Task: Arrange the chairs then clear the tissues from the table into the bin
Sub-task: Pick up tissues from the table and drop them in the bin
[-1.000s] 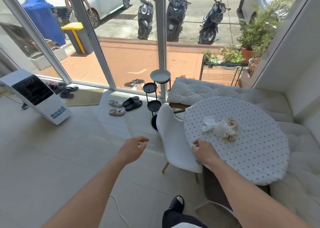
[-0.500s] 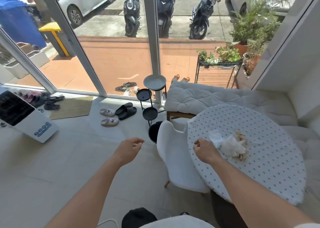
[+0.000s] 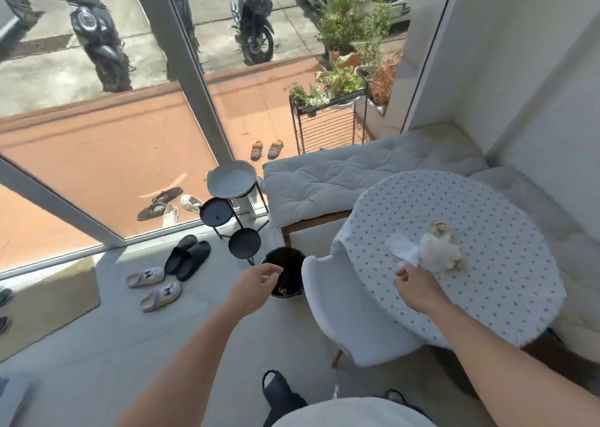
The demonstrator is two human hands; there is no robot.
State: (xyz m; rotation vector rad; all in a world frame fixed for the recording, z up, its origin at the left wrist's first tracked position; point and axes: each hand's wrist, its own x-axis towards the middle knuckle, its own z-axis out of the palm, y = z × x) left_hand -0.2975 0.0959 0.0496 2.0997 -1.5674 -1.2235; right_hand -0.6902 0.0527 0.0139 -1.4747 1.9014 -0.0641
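A pile of crumpled white tissues (image 3: 431, 251) lies near the middle of the round table (image 3: 487, 296), which has a dotted white cloth. My right hand (image 3: 418, 288) hovers over the cloth just in front of the pile, fingers loosely curled, fingertips near the closest tissue but holding nothing. A white chair (image 3: 354, 313) is tucked against the table's left edge. A small black bin (image 3: 285, 275) stands on the floor left of the chair. My left hand (image 3: 256, 285) floats in front of the bin, fingers loosely apart and empty.
A black tiered plant stand (image 3: 232, 205) stands by the glass wall behind the bin. Slippers (image 3: 188, 257) lie on the floor to the left, beside a mat (image 3: 48, 303). A cushioned white bench (image 3: 344, 176) wraps behind the table. My foot (image 3: 279, 391) is at the bottom.
The view has moved forward and tilted, bringing table and bin nearer. My right hand has moved from the table's edge towards the tissue pile. My left hand has drifted over towards the bin.
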